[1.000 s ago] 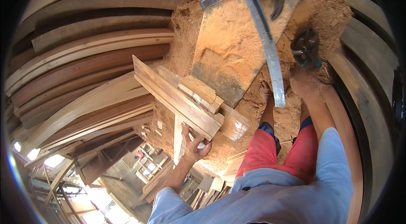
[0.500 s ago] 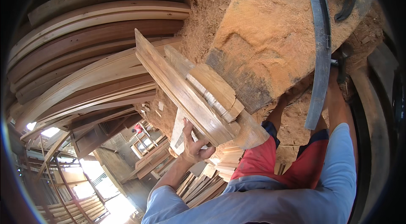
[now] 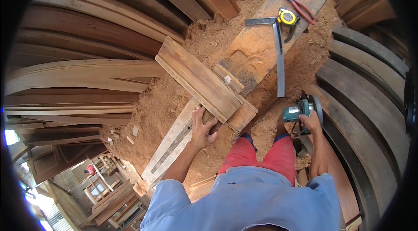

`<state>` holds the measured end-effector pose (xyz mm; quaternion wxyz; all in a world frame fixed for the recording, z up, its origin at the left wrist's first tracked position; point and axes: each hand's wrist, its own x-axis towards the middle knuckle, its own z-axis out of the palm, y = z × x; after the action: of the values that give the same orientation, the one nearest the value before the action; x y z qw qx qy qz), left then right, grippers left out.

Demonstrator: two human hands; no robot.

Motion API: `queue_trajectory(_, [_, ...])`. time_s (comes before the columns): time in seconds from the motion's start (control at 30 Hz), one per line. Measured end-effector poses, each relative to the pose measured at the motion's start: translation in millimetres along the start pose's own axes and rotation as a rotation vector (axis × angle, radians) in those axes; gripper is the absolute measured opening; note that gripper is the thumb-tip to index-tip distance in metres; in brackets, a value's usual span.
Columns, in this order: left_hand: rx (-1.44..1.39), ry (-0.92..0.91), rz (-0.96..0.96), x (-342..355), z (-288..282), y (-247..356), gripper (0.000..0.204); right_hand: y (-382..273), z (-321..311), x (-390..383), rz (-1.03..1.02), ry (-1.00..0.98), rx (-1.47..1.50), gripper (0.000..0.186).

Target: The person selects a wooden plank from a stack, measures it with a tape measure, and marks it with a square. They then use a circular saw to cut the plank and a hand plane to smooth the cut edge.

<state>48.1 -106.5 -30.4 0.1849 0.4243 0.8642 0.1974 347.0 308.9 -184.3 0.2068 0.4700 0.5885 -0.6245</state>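
Note:
My left hand (image 3: 203, 131) has its fingers spread and their tips against the near edge of a moulded wooden board (image 3: 198, 80). That board lies at a slant across smaller wood blocks (image 3: 242, 114) and a pale slotted plank (image 3: 172, 144). Out to the right, my right hand (image 3: 310, 122) is closed round a teal handheld circular saw (image 3: 296, 111), whose round guard or disc faces right. The saw is held apart from the board, beside my right leg. Whether its blade spins, I cannot tell.
Beyond the board, a sawdust-covered bench plank (image 3: 261, 50) carries a metal square (image 3: 279, 56), a yellow tape measure (image 3: 287, 16) and red-handled pliers (image 3: 300, 8). Stacked boards stand at left (image 3: 87, 35) and right (image 3: 361, 96). Sawdust (image 3: 130, 126) covers the ground.
The view has shifted, showing more of the bench and the saw in my right hand. The moulded board now shows its broad face instead of mostly its edge. My left hand stays beside it.

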Motion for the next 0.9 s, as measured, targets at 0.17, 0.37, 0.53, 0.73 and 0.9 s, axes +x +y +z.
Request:
queue_trajectory(0.17, [0.011,0.052,0.054,4.1,4.1,-2.2,0.057,-21.3,30.4,-100.6,-0.013,0.331,0.576,0.011])
queue_trajectory(0.37, [-0.026,0.126,0.053,1.9,15.4,-2.5,0.058,-75.4,76.7,-210.1,-0.319,0.672,0.25,0.014])
queue_trajectory(0.53, [-0.023,0.104,0.065,5.4,14.6,-5.7,0.059,-96.1,73.8,-241.7,-0.162,0.481,0.236,0.016])
queue_trajectory(0.73, [0.01,0.109,0.067,1.6,17.4,-9.7,0.059,-144.2,116.4,-288.4,-0.334,0.399,0.172,0.018])
queue_trajectory(0.9, [-0.012,0.149,0.107,-0.1,14.3,-10.5,0.059,-196.1,138.3,-293.5,-0.473,0.287,0.084,0.019])
